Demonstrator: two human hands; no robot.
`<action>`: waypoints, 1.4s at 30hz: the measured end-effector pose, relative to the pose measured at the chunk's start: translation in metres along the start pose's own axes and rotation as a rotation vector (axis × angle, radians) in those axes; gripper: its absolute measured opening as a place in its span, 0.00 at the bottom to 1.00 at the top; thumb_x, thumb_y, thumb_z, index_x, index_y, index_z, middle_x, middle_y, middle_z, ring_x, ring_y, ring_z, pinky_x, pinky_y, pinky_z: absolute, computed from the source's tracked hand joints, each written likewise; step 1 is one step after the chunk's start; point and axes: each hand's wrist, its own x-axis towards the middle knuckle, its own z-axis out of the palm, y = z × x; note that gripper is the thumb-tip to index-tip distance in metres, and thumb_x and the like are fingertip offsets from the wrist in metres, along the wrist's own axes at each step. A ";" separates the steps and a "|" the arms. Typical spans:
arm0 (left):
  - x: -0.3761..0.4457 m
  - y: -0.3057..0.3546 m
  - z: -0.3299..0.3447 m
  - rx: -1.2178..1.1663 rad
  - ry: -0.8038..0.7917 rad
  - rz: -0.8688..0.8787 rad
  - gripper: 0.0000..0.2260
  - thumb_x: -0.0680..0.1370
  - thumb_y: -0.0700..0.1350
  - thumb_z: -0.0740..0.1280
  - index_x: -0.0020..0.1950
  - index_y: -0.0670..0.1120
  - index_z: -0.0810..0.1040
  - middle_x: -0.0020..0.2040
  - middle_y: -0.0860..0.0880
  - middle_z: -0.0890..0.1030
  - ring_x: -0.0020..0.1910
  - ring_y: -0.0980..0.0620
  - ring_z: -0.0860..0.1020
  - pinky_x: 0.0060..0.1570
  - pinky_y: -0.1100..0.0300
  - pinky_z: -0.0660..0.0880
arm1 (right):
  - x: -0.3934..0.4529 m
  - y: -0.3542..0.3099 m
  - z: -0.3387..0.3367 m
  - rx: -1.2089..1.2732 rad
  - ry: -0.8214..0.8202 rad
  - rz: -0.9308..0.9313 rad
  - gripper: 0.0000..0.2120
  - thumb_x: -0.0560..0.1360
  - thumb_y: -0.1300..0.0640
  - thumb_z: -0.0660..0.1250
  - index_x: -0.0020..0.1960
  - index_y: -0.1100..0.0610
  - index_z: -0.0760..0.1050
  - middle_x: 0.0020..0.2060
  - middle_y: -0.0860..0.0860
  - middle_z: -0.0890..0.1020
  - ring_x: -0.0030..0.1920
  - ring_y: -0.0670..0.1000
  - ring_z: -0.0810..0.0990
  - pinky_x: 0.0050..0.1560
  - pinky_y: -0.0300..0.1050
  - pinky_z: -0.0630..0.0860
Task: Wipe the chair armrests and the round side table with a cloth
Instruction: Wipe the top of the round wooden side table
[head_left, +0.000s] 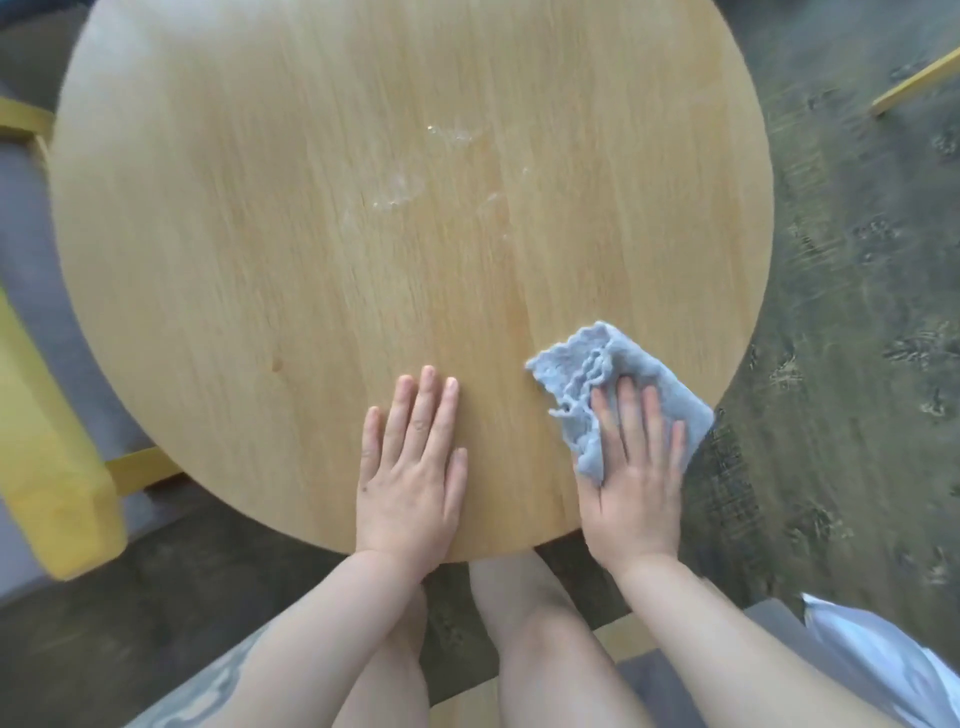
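The round side table (291, 249) has a pale wooden top and fills most of the view. Whitish smears (410, 182) mark its middle. A crumpled grey-blue cloth (587, 374) lies near the table's near right edge. My right hand (636, 467) presses flat on the cloth, fingers spread over it. My left hand (413, 467) rests flat and bare on the wood just left of it, fingers apart, holding nothing. A yellow wooden chair armrest (47, 436) shows at the left edge, beside the table.
A grey seat cushion (31, 249) lies behind the yellow armrest on the left. A dark patterned carpet (841, 322) covers the floor to the right. Another yellow wooden piece (914, 83) sits at the top right. My knees (524, 623) are below the table's near edge.
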 end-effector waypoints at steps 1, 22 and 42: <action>-0.007 -0.007 -0.001 -0.011 -0.003 0.006 0.26 0.81 0.50 0.50 0.79 0.49 0.52 0.79 0.51 0.51 0.78 0.52 0.44 0.75 0.51 0.44 | 0.000 -0.023 0.000 0.047 0.043 0.203 0.34 0.75 0.47 0.53 0.78 0.49 0.46 0.77 0.50 0.49 0.77 0.55 0.48 0.74 0.59 0.46; -0.063 -0.172 -0.049 -0.516 0.194 -0.300 0.28 0.76 0.37 0.56 0.77 0.45 0.60 0.77 0.53 0.57 0.77 0.55 0.54 0.75 0.48 0.56 | -0.022 -0.241 0.016 0.453 -0.093 -0.545 0.27 0.68 0.66 0.57 0.66 0.57 0.75 0.68 0.50 0.73 0.71 0.49 0.67 0.72 0.52 0.61; -0.035 -0.184 -0.107 -0.549 0.192 -0.338 0.24 0.79 0.49 0.53 0.76 0.49 0.62 0.77 0.53 0.60 0.77 0.57 0.54 0.75 0.55 0.43 | -0.035 -0.287 -0.014 0.704 0.084 -0.165 0.25 0.73 0.63 0.57 0.69 0.52 0.71 0.69 0.47 0.72 0.69 0.45 0.69 0.68 0.50 0.68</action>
